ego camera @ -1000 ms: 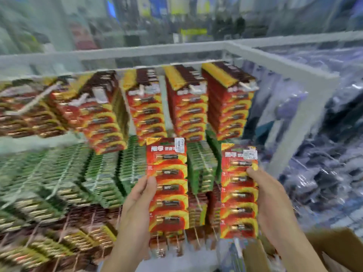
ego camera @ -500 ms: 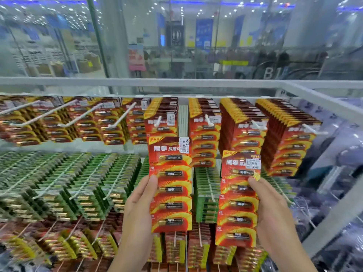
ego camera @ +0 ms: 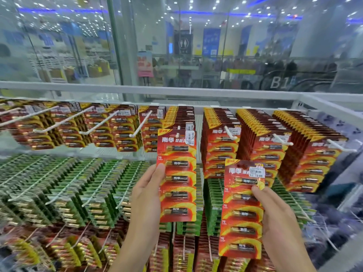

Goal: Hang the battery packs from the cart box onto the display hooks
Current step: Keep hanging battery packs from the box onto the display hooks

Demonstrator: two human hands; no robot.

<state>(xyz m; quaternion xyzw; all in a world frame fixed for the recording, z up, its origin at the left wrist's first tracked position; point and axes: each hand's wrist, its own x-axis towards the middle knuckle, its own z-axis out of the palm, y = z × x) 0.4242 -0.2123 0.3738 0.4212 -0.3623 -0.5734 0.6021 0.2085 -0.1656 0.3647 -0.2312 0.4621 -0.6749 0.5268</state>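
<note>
My left hand (ego camera: 147,195) grips a red and yellow battery pack (ego camera: 177,175) by its left edge and holds it upright against the top row. The pack's top hole sits at the tip of a white display hook (ego camera: 178,128) that carries more red packs. My right hand (ego camera: 275,214) grips a second red battery pack (ego camera: 242,209) by its right edge, lower and to the right, in front of the green row. The cart box is out of view.
The top row holds several white hooks with red packs, such as one hook (ego camera: 228,133) right of the left pack. Green packs (ego camera: 59,189) fill the middle row, red-brown ones the bottom. A white frame rail (ego camera: 176,89) and glass stand behind.
The view has tilted up and closer to the rack. My left hand has raised its pack until its top meets a top-row hook. My right hand's pack stays low.
</note>
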